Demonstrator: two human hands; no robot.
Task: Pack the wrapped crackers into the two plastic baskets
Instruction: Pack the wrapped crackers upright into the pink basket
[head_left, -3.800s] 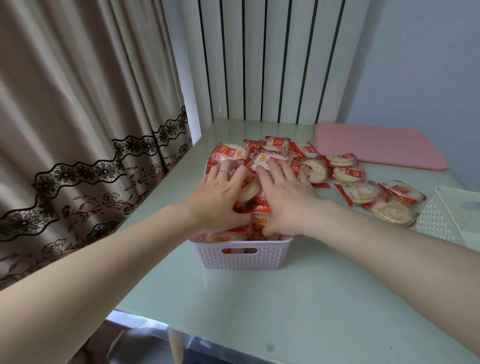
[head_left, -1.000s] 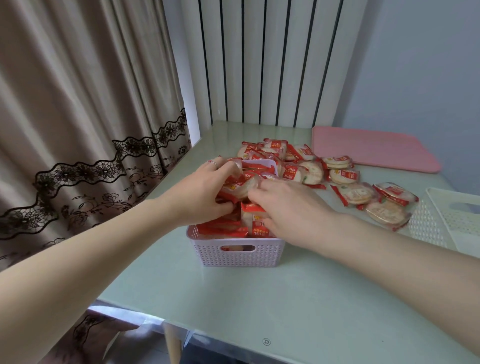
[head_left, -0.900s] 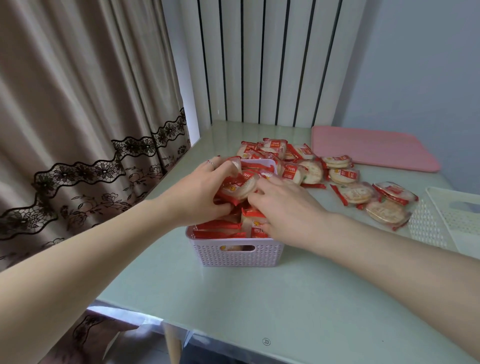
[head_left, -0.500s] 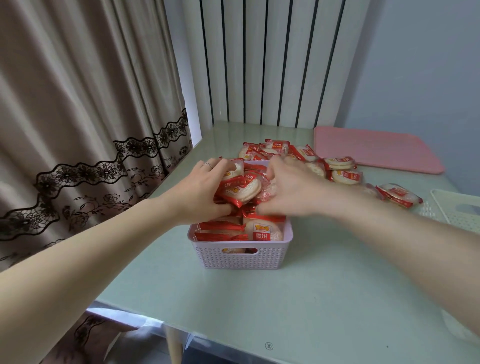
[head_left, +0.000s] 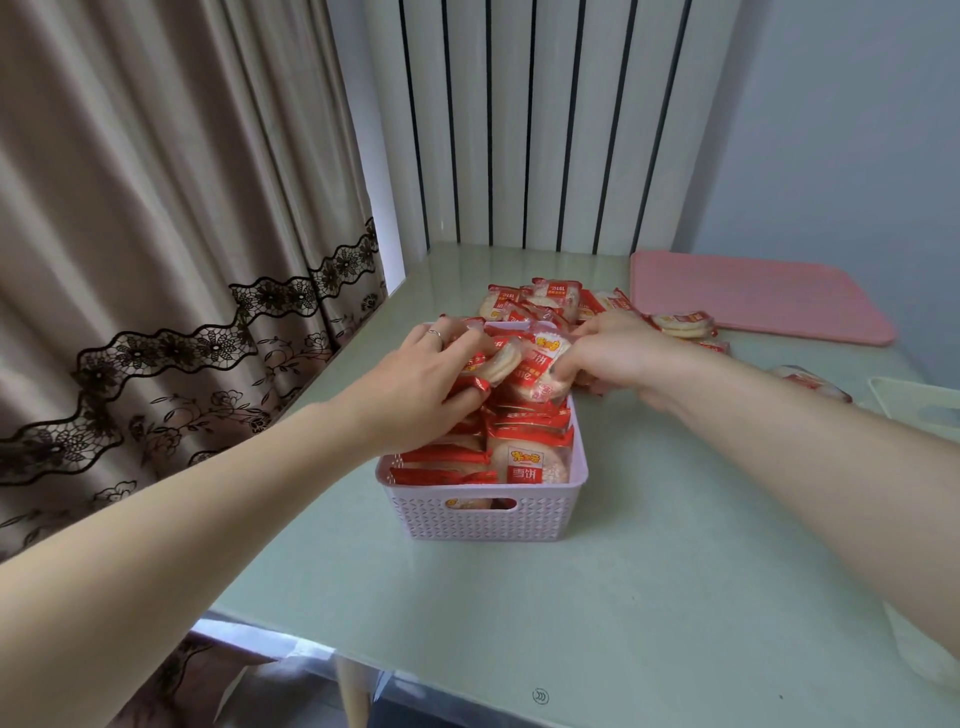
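Head view: left hand (head_left: 415, 384) grips a cracker pack (head_left: 493, 364), right hand (head_left: 618, 353) pinches another pack (head_left: 540, 364), wedging both into the crowded basket (head_left: 483, 514) mid-frame.

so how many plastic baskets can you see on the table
2. The lilac basket stands in the middle of the table, packed with wrapped crackers, both hands working over it. The white basket sits at the right edge, mostly cut off by the frame.

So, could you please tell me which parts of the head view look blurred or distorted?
Head view: the right hand and the loose crackers behind it are motion-smeared; the lilac basket is sharp; the curtain bows from wide-angle distortion.
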